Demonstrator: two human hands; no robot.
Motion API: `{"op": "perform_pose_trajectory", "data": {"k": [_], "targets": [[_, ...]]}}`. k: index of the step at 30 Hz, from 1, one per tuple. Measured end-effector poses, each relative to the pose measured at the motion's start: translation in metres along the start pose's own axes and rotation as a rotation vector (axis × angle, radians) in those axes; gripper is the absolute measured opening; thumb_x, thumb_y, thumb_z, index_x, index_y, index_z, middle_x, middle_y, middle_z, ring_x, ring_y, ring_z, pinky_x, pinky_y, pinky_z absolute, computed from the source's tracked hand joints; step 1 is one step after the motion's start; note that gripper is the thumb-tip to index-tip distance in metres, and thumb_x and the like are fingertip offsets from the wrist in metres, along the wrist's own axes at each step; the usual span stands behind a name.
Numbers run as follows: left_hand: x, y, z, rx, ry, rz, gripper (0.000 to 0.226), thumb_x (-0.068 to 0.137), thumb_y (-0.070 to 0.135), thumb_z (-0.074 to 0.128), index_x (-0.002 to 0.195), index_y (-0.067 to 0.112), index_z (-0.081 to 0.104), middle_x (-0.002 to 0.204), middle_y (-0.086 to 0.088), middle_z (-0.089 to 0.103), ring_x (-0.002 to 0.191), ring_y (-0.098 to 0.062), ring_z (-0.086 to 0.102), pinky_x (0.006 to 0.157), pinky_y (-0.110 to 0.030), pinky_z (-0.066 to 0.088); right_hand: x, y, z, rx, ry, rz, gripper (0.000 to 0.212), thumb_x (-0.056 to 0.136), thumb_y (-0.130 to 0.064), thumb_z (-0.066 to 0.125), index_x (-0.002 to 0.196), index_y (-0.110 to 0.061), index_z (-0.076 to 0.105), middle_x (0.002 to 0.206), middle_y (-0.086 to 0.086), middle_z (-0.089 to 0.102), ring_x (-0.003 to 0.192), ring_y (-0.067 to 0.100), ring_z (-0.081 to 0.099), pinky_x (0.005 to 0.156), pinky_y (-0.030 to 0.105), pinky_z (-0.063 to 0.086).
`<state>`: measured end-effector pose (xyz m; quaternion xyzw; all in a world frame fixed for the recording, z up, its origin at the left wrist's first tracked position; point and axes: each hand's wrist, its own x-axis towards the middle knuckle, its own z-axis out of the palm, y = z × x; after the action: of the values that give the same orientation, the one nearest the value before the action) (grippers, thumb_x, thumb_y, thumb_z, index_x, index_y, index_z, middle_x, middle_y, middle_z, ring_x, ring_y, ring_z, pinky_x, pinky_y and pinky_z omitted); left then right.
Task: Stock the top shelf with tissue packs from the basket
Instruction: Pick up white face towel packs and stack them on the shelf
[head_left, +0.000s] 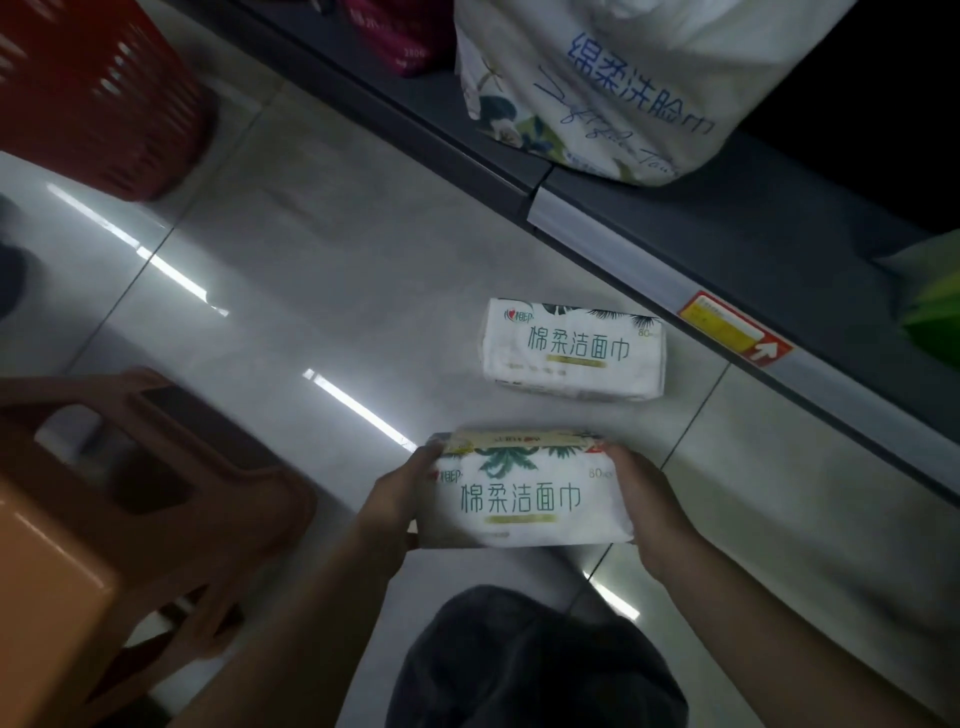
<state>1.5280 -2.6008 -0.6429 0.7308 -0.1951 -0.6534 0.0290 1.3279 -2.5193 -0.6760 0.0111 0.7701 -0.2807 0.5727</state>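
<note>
I hold a white tissue pack (524, 493) with green lettering and a leaf print between both hands, low over the floor. My left hand (397, 499) grips its left end and my right hand (644, 512) grips its right end. There seems to be a second pack stacked under or behind it, with a yellowish edge along the top. Another identical tissue pack (574, 349) lies flat on the floor tiles just beyond, near the shelf foot. The red basket (98, 98) stands at the top left on the floor.
A grey shelf edge (649, 260) with a red and yellow price tag (732, 327) runs diagonally at the right. A large white bag of tissues (623, 88) sits on that shelf. An orange plastic stool (119, 504) stands at the left. My knee in dark cloth (535, 660) is below.
</note>
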Motion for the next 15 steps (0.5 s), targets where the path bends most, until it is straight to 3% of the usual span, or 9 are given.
{"op": "perform_pose_trajectory", "data": {"k": [6,11,15], "targets": [[-0.04,0.004,0.01,0.093,0.009,0.009,0.035,0.091,0.05,0.056,0.094,0.017,0.066,0.096,-0.007,0.069,0.088,-0.026,0.064,0.069,-0.034,0.054,-0.043,-0.005,-0.028,0.05,0.002,0.066,0.027,0.09,-0.039,0.051,0.093,-0.018,0.068,0.088,0.006,0.071,0.079,0.026,0.067,0.073,0.039,0.055],[-0.083,0.013,0.015,0.181,0.031,0.057,0.037,0.091,0.053,0.053,0.09,0.017,0.064,0.095,-0.007,0.067,0.088,-0.026,0.063,0.087,-0.044,0.053,-0.092,-0.013,-0.046,0.044,-0.021,0.045,0.035,0.094,-0.038,0.044,0.075,-0.023,0.068,0.067,-0.001,0.07,0.071,0.023,0.067,0.071,0.036,0.054],[-0.125,0.023,0.016,0.241,0.034,0.094,0.036,0.093,0.05,0.051,0.086,0.016,0.06,0.094,-0.009,0.065,0.085,-0.027,0.061,0.085,-0.044,0.051,-0.133,-0.022,-0.063,0.057,-0.029,0.04,0.035,0.096,-0.039,0.043,0.075,-0.023,0.065,0.063,-0.004,0.068,0.067,0.019,0.065,0.06,0.026,0.05]]}}
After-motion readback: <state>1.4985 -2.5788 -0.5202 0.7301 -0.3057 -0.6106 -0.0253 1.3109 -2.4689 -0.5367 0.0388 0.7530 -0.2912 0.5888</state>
